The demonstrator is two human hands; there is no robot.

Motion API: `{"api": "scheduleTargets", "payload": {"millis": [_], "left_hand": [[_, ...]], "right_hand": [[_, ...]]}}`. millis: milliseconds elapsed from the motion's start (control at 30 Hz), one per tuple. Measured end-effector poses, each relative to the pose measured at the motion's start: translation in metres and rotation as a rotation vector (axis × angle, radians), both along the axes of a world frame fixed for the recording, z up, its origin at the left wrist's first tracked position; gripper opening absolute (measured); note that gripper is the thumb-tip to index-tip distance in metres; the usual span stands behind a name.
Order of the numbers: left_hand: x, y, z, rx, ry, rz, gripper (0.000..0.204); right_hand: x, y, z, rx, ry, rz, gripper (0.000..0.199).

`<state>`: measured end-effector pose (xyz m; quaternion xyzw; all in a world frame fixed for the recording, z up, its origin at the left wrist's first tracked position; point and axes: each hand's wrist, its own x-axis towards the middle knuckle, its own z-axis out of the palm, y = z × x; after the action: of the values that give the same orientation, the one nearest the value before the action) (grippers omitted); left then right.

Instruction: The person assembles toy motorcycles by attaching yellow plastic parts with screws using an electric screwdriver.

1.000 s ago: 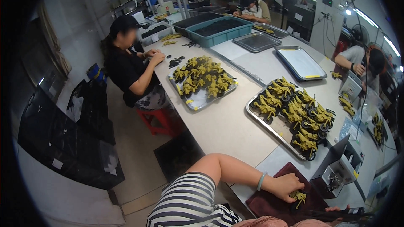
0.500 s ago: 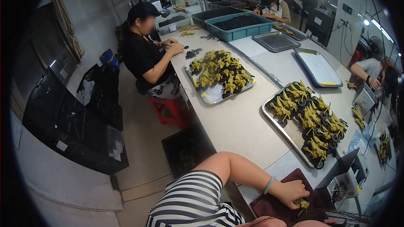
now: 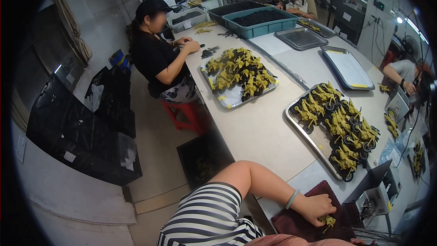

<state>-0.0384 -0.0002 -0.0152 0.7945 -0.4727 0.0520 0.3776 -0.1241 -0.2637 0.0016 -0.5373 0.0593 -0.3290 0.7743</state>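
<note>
My left hand [image 3: 319, 208], with a pale bracelet at the wrist, is closed over a small yellow toy motorcycle part [image 3: 327, 222], its fingers curled down onto it. Most of the piece is hidden under my palm. Beneath it lies a dark red cloth [image 3: 291, 221] on the table corner. My right hand is out of view. Just ahead of my left hand stands a metal tray [image 3: 314, 148] of yellow toy motorcycles [image 3: 342, 125] with black wheels.
Right of the cloth sits a small metal-fronted machine [image 3: 371, 205]. A second tray of yellow toys [image 3: 239, 75] lies farther up the table [image 3: 255, 127], near a seated co-worker [image 3: 157, 50]. Beyond are a teal bin [image 3: 261, 31] of black parts and a white-lined tray [image 3: 348, 68].
The view has shifted slightly. My left hand stays closed on the yellow part at the same place on the cloth.
</note>
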Motion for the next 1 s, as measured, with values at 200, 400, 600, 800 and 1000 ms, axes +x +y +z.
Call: {"api": "scheduleTargets", "payload": {"millis": [200,400,600,800,1000], "left_hand": [[-0.010,-0.008,0.000,-0.028,-0.023,-0.028,0.044],[0.005,0.003,0.024,0.046,-0.036,0.042,0.043],[0.006,0.007,0.036,0.052,-0.021,-0.078,0.035],[0.003,-0.008,0.026,-0.020,0.111,-0.128,0.033],[0.005,0.002,0.022,-0.064,0.150,-0.113,0.030]], "right_hand": [[-0.008,0.008,0.015,-0.149,0.033,0.042,0.069],[0.004,-0.023,-0.005,0.334,-0.121,0.184,0.056],[0.037,-0.018,0.012,0.284,0.191,-0.276,0.048],[0.017,0.011,0.079,-0.048,-0.156,-0.257,0.063],[0.081,0.042,0.126,-0.493,-0.368,-0.176,0.073]]}}
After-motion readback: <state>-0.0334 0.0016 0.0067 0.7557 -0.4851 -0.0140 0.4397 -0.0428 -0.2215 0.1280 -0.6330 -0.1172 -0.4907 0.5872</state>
